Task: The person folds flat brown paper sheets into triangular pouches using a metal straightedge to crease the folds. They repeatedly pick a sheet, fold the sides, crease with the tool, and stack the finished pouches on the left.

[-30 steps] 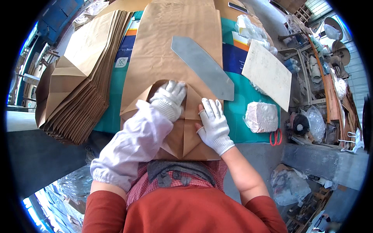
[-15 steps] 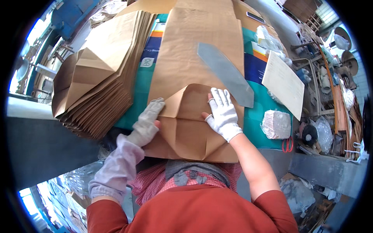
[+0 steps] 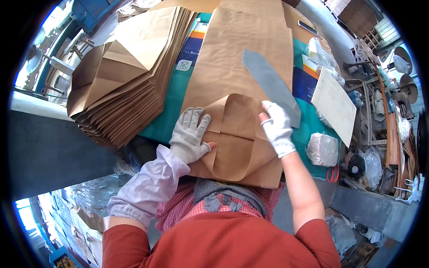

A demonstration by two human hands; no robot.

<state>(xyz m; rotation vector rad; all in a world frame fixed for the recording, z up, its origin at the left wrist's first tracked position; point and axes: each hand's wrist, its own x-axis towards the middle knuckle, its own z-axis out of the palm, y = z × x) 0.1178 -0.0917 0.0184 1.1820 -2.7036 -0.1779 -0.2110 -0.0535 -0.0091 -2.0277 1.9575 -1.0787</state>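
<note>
— Paper bag (image 3: 237,134) position? 
— Flat on the table (image 3: 174,116); left hand (image 3: 190,136) has moved onto the fold, fingers spread, pressing. Right hand (image 3: 277,127) presses too.
— Count? 
— One bag, one grey strip (image 3: 270,85), one stack (image 3: 120,85).

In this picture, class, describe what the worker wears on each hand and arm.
The left hand wears a greyish-white knitted work glove, with a thin pale lilac oversleeve gathered at the cuff and near the elbow. The right hand wears a cleaner white knitted glove; its forearm has no oversleeve. Both upper arms are covered by rust-red sleeves.
</note>
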